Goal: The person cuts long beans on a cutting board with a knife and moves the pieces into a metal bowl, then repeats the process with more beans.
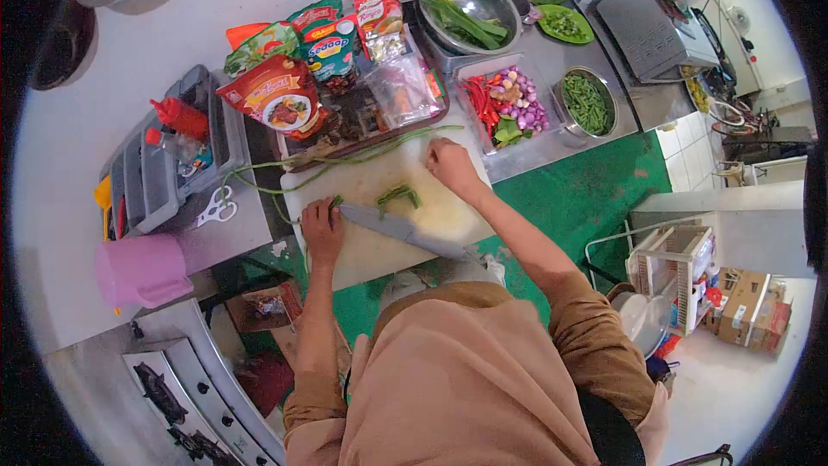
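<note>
Far left of board, packet [330,43] reads "Sedaap"; other labels unreadable. Left hand [322,229] closed on handle end of knife [404,231], blade flat on cutting board [371,261]. Cut bean pieces [398,196] mid-board. Right hand [448,164], fingers curled, holds long beans [388,143] at board's far edge.

"sedaap" brand was readable on teal noodle packet [330,45]. Lettering on red seasoning packet [274,93] and neighbouring packets was too blurred to read.
</note>
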Tool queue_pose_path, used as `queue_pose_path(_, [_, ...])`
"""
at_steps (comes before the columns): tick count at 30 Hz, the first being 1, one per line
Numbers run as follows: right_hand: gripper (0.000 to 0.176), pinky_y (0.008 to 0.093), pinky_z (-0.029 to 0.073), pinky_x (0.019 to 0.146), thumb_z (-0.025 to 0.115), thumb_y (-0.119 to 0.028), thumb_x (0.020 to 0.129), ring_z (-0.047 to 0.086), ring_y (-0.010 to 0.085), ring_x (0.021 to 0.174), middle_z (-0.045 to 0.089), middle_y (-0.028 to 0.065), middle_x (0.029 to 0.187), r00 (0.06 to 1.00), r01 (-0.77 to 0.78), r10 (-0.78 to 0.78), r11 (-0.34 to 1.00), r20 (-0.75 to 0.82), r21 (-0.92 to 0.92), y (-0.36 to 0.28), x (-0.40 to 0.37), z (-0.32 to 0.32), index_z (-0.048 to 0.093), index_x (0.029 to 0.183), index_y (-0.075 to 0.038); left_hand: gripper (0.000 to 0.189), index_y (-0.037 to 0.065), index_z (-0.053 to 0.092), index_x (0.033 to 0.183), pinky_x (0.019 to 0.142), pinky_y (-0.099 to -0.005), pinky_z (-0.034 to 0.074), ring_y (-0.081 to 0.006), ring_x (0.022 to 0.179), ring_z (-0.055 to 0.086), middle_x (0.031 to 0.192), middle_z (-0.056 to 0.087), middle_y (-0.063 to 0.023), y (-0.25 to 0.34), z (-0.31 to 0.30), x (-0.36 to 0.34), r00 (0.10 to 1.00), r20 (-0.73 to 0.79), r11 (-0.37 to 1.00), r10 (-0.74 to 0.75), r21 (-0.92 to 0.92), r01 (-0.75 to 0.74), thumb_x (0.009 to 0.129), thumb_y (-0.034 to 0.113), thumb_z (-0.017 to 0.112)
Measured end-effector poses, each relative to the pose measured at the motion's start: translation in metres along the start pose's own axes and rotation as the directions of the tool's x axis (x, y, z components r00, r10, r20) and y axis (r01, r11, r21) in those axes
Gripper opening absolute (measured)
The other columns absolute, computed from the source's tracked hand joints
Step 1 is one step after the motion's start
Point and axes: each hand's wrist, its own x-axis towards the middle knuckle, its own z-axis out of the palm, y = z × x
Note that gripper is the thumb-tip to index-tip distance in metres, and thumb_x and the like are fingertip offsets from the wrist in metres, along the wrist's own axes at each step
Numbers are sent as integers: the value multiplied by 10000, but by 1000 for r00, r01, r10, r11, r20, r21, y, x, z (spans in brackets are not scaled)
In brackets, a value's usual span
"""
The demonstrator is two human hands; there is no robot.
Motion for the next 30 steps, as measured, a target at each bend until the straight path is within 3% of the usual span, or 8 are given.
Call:
queue_pose_path(2, [140,360,568,643,653,-93,774,683,293,742,662,171,836,995,-85,91,983,-29,161,2,-2,-36,624,849,22,248,20,601,1096,865,-461,431,-366,969,540,1034,579,-173,-1,2,0,1000,-6,1000,0,-9,0,876,135,599])
queue_pose_path(4, [125,323,548,624,614,-68,834,693,249,696,678,132,831,922,-321,378,626,83,711,13,-9,-73,636,878,47,247,50,613,1094,869,-468,427,-353,994,525,1057,563,-143,-2,1,1,998,48,999,-41,-5,41,874,162,611])
queue_pose_path(9, [133,266,558,673,606,-43,876,676,176,726,669,75,859,777,-223,624,399,-85,889,139,-13,-166,652,979,28,233,34,610,1095,858,-462,425,-354,983,528,1051,563,-147,4,0,3,1000,9,999,-2,37,2,885,134,605])
queue_pose_path(17, [223,257,502,636,623,-154,904,633,142,743,668,61,822,591,-393,773,525,-230,755,288,-25,-223,679,1010,34,241,31,622,1095,852,-452,432,-353,961,533,1038,576,-155,4,0,3,1000,-1,1000,-3,9,3,878,139,614])
queue_pose_path(20, [331,284,487,687,619,-237,895,595,119,711,698,57,864,642,-369,466,884,-609,287,245,-22,-229,671,1126,-5,237,29,625,1086,846,-456,434,-355,955,536,1034,577,-155,3,0,4,999,24,998,-21,52,20,872,130,619])
queue_pose_path(26, [223,379,514,798,562,-23,850,645,293,909,660,132,984,981,-5,47,975,-186,221,55,-20,-130,661,1050,-23,263,33,622,1095,864,-455,438,-350,979,541,1038,582,-140,6,-3,4,998,24,997,-62,49,61,856,142,637])
queue_pose_path(28, [328,391,490,899,553,14,800,603,332,1036,634,150,1079,941,331,-337,923,-3,194,45,-27,-65,638,1110,-51,270,33,622,1099,866,-455,440,-346,985,541,1043,581,-137,9,-3,4,997,30,996,-69,63,67,852,142,640])
queue_pose_path(30, [417,424,463,963,551,25,791,565,361,1096,597,165,1136,915,324,-367,917,170,233,18,-33,-27,603,1193,-72,253,24,617,1096,871,-454,430,-355,985,531,1031,576,-161,10,-4,4,998,-7,998,-58,-20,58,859,112,626])
